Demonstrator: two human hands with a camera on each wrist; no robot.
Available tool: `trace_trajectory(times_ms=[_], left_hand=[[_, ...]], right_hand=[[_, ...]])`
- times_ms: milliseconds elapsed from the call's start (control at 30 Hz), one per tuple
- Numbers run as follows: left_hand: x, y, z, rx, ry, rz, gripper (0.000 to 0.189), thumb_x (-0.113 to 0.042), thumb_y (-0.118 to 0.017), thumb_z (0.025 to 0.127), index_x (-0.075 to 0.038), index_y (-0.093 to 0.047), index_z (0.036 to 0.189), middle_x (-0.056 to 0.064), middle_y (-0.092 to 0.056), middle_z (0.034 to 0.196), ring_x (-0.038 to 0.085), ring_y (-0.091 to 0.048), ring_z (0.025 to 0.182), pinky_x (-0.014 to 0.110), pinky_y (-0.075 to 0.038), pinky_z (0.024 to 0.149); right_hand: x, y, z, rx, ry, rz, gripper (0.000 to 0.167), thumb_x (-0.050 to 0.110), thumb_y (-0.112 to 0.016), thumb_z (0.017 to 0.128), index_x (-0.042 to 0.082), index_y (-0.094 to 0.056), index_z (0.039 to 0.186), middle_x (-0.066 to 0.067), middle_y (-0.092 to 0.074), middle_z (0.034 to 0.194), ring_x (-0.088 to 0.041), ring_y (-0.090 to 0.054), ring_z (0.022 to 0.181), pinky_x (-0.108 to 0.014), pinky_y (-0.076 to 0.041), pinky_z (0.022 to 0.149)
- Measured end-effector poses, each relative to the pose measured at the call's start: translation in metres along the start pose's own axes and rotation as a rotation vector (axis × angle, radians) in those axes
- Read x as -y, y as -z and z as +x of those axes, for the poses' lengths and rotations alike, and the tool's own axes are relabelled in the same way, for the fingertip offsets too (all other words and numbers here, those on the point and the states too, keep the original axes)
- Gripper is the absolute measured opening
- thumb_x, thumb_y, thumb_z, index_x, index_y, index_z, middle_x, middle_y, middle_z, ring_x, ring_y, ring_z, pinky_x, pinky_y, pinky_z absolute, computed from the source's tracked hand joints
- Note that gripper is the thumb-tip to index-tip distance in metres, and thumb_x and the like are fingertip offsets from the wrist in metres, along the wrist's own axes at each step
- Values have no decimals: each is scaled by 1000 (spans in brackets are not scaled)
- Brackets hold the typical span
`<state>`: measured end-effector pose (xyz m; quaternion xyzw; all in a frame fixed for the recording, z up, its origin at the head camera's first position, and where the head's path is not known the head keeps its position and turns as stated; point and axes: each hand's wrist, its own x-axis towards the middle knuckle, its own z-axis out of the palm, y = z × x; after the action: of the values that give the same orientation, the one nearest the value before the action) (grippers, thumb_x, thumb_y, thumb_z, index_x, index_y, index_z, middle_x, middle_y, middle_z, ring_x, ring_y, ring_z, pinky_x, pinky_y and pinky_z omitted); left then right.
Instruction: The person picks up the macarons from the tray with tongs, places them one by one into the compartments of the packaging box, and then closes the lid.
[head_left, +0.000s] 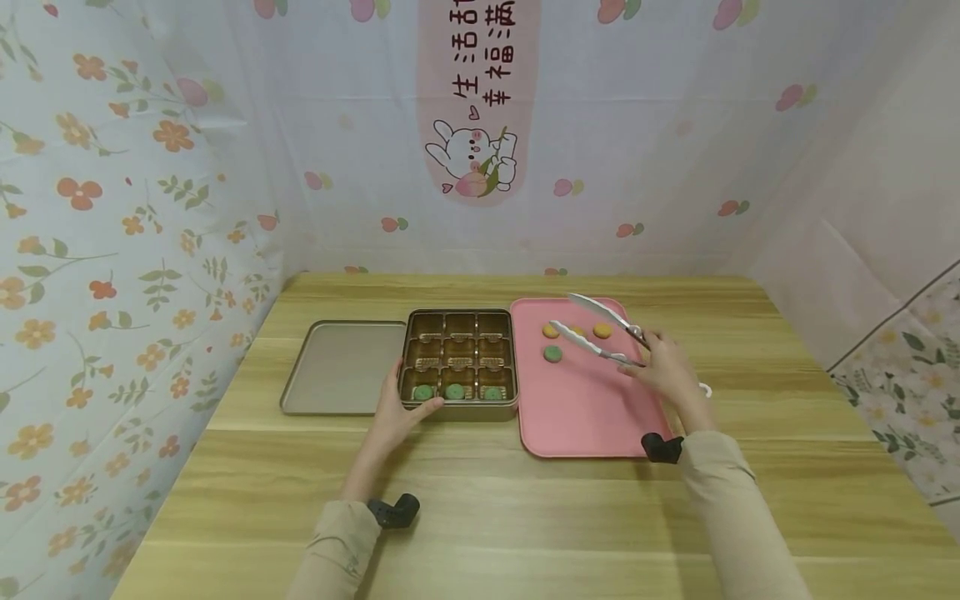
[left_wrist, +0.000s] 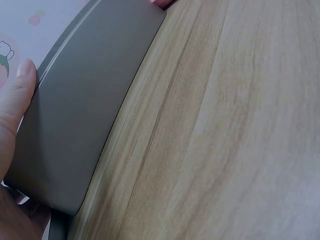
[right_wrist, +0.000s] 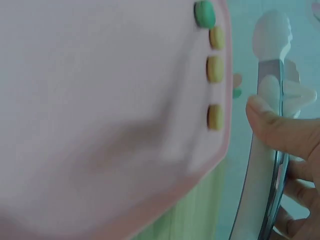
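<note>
My left hand holds the near left corner of a metal box, its thumb along the front rim. Inside the box is a gold divider with several compartments. Three green macarons sit one each in the front row. My right hand grips a pair of tongs above the pink tray. The tongs' white scalloped tips stand apart with nothing between them. On the tray lie one green macaron and three yellow macarons, one partly hidden by the tongs in the head view.
A flat metal lid lies to the left of the box. The tray's left edge stands right beside the box. A patterned cloth hangs behind the wooden table and along its sides.
</note>
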<state>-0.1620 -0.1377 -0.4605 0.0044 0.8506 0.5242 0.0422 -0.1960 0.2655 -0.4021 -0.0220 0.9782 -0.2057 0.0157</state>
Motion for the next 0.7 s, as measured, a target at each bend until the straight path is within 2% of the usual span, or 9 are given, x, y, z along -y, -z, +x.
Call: trace_trajectory(times_ms=[167,467,700], left_hand=[[1,0,0,2,-4,-5,104,-37,-72,76,-9,-1,147,21,-4,152,41,-8,139,57,-15,111],[3,1,1,0,9,-2,106,-40,-72,75,-10,0,147,21,-3,153,42,-8,139,57,-16,111],[2,0,0,2,7,-2,105,-39,-72,76,-10,-1,147,20,-4,153,41,-9,139,57,-16,111]], right_hand=[[-14,2,-6,9,-51,-26,77,30,-68,81,-11,-32,135,-37,-35,129,-57,-39,109,-64,-40,81],[-20,-4,-9,56,86,-99,66,22,-71,77,-8,-44,129,-33,-46,122,-52,-49,102,-59,-44,75],[-19,-12,-7,79,106,-137,66,24,-72,75,-8,-47,127,-28,-51,118,-48,-53,101,-58,-46,75]])
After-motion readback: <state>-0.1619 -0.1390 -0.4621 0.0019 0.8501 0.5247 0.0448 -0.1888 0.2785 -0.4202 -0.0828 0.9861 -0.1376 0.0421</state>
